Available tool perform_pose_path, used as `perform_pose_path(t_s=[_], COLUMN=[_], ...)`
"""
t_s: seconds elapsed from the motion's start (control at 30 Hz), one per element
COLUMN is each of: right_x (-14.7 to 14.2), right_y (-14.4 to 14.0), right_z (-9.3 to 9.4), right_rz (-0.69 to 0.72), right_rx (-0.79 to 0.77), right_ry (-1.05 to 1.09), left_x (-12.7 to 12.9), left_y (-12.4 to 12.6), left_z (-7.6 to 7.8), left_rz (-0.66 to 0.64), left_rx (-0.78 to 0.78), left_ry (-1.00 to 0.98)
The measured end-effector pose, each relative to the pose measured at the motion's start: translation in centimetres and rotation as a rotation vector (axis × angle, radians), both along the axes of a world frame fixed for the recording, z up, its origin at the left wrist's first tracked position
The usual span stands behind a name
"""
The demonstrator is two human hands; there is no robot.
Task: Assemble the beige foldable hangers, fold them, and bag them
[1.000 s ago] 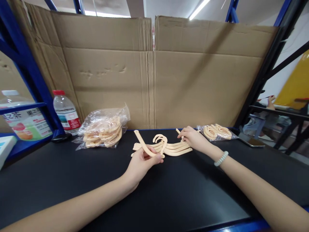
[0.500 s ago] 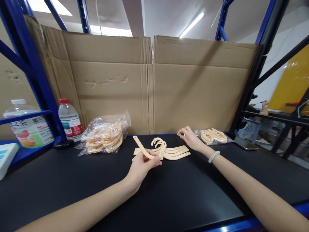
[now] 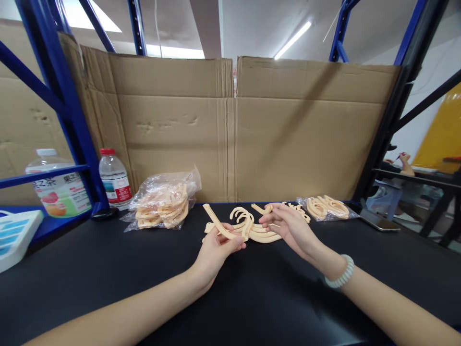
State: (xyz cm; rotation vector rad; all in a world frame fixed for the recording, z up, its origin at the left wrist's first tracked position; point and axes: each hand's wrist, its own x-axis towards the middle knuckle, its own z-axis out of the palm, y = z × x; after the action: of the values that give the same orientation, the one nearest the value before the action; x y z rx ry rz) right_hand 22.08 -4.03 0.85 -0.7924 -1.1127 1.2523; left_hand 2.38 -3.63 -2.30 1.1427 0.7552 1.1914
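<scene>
Left hand (image 3: 216,247) fingers pinched around a curved beige strip (image 3: 216,222), right hand (image 3: 288,226) fingers around a smaller piece (image 3: 262,209).

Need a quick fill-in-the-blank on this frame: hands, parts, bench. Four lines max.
1. The left hand holds one curved beige piece above the ____ bench top.
2. The right hand wears a pale beaded ____ at the wrist.
3. The clear bag of beige parts lies right of a water bottle with a ____ cap.
4. Behind the bench stands a wall of ____.

Missing words: black; bracelet; red; cardboard
</scene>
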Motion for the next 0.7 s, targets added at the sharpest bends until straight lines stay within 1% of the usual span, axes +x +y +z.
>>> perform_pose_path(t_s=[0.13,0.3,0.43,0.5,0.6,0.7], right_x=[-0.3,-0.5,-0.5,-0.6,-0.9,-1.3], right_y=[-0.5,-0.6,-0.6,-0.6,-0.6,-0.5], right_z=[0.1,-0.8,-1.4,-1.6,-1.7,-1.9], right_rz=[0.041,0.041,0.023,0.064,0.129,0.113], right_rx=[-0.034,-0.043,-0.091,-0.103,-0.075,-0.022], right_ry=[0.092,0.089,0.09,0.062,-0.05,-0.181], left_x=[0.0,0.0,0.0,-0.1,0.0,0.0], left_y=[0.1,0.1,0.0,0.0,-0.1,-0.1], left_z=[-0.1,-0.2,-0.2,-0.2,-0.1,-0.1], left_rz=[-0.006,-0.016,-0.034,-0.04,-0.041,-0.051], left_rx=[0.001,0.017,0.034,0.043,0.054,0.062], left_ry=[0.01,0.016,0.013,0.013,0.009,0.009])
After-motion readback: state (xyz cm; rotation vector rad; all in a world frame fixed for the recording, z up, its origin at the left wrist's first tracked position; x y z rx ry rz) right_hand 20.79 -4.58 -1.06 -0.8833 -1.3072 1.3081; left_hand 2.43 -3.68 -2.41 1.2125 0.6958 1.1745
